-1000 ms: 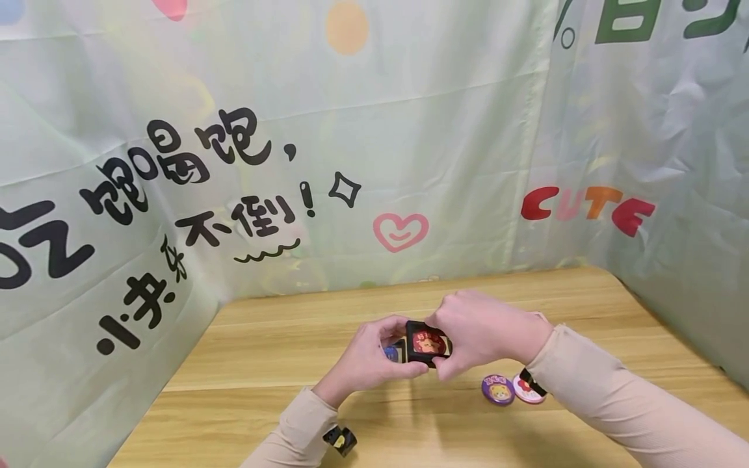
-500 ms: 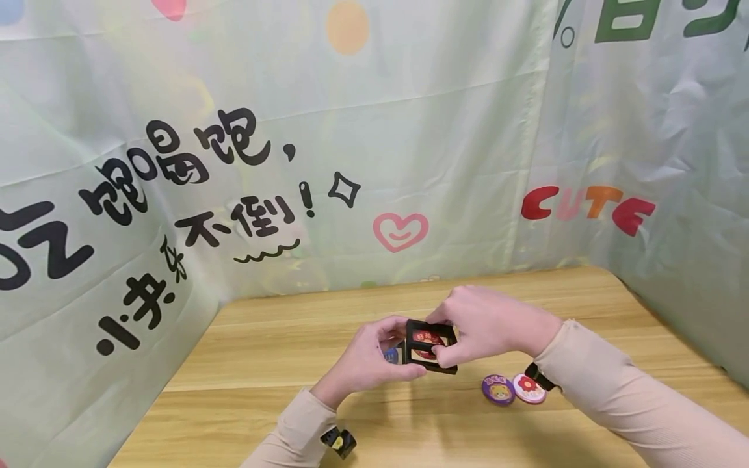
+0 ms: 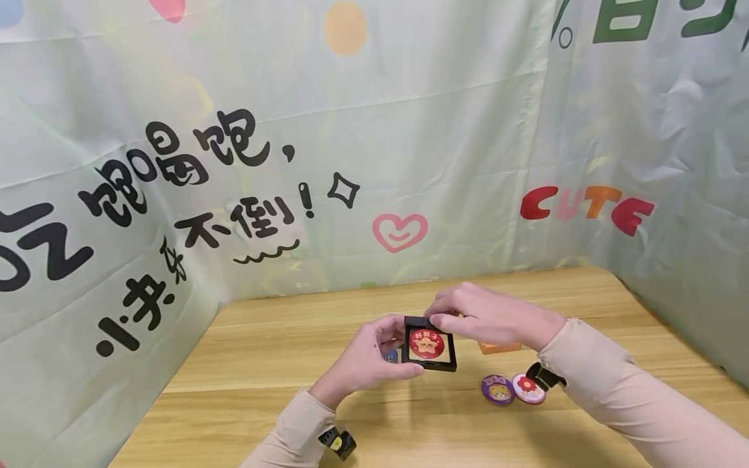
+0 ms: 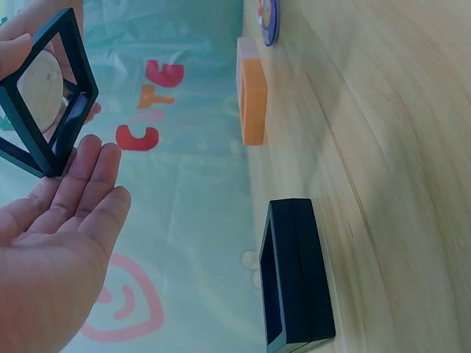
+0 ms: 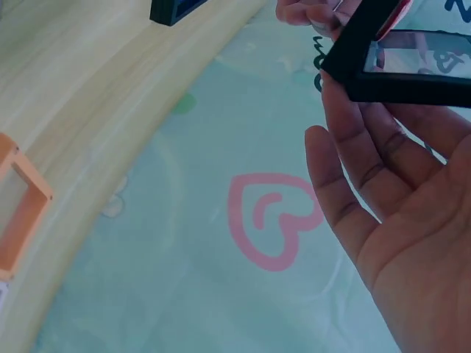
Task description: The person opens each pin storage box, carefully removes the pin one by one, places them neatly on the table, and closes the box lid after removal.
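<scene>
Pinching the top edge of the black frame, the right hand is keeping its thumb in front and its fingers behind, while the left hand is holding the left side and lower corner between thumb and fingers. The frame is hanging above the table, tilted toward the head camera, and the red badge is sitting inside it. Half a second ago a dark bar was crossing the badge and the right hand was gripping the right side; now the badge is showing whole and the right hand is pressing higher up, suggesting that the two halves are coming together and that enclosing the badge is nearly done. Whether the frame is fully closing I cannot tell, since the right fingers are covering part of the top edge. Farther out, the right hand is partly hiding an orange frame, and the left hand is mostly covering a blue round thing. A second black frame is standing on the table, running out of the left wrist view. Nearer the person, a purple badge and a white badge are lying side by side.
</scene>
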Motion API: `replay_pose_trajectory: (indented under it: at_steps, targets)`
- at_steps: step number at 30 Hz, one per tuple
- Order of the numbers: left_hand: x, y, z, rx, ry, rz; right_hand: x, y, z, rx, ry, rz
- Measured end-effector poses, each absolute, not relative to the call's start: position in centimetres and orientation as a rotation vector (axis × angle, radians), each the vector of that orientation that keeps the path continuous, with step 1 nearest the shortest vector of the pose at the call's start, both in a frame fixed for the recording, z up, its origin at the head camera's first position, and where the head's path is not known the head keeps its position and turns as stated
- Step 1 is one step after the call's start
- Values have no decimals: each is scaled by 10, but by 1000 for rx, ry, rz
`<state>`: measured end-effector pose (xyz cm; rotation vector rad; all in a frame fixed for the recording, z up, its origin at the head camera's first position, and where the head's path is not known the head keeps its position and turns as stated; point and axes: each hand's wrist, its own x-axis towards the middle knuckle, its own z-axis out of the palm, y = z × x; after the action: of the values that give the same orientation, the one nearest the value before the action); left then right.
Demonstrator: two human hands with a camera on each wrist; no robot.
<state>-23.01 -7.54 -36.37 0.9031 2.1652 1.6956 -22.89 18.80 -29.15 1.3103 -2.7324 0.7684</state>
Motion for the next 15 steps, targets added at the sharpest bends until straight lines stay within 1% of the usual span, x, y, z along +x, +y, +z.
replay_pose_trajectory:
  at_steps: [15]
  targets:
    - [-231,-76,-364,907,2106,1730,-237,188,-295,1231,-2717,952]
